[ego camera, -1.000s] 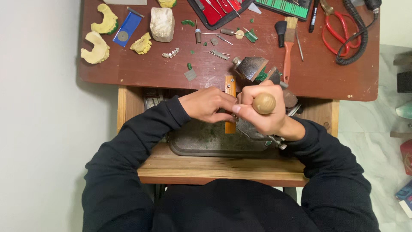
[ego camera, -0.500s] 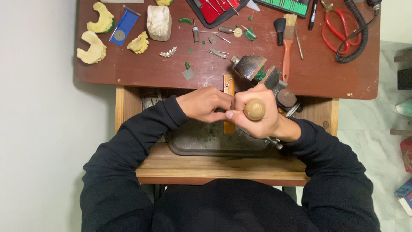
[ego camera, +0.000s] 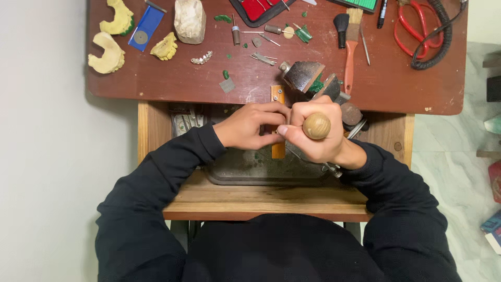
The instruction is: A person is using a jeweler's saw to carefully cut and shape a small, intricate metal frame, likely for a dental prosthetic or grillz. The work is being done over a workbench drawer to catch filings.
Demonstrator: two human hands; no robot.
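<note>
1. My right hand (ego camera: 318,137) is wrapped tight around a tool with a round wooden knob handle (ego camera: 317,126); the knob sticks up out of my fist, and the working end is hidden under my fingers.
2. My left hand (ego camera: 250,125) sits at 9 o'clock from the right one, touching it, fingers curled in and pinching something at the meeting point. What it pinches is too small and too covered to tell.
3. Both hands press together over the orange wooden bench pin (ego camera: 278,122), which juts from the worktop (ego camera: 156,78) edge toward me.
4. Below my hands lies a dark metal tray (ego camera: 245,169) in the pulled-out wooden drawer (ego camera: 250,201).
5. At 12 o'clock from my right hand, just beyond the knuckles, stands a small dark vise block (ego camera: 304,74) with green bits beside it.
6. At 1 o'clock, an orange-handled brush (ego camera: 349,49) lies on the worktop; farther out at 2 o'clock, red-handled pliers (ego camera: 415,26) under a coiled black cord (ego camera: 443,39).
7. Far out at 10 o'clock: yellow dental plaster casts (ego camera: 107,52), a blue flat case (ego camera: 145,27), a pale stone lump (ego camera: 189,20) and a small row of metal teeth (ego camera: 202,57).
</note>
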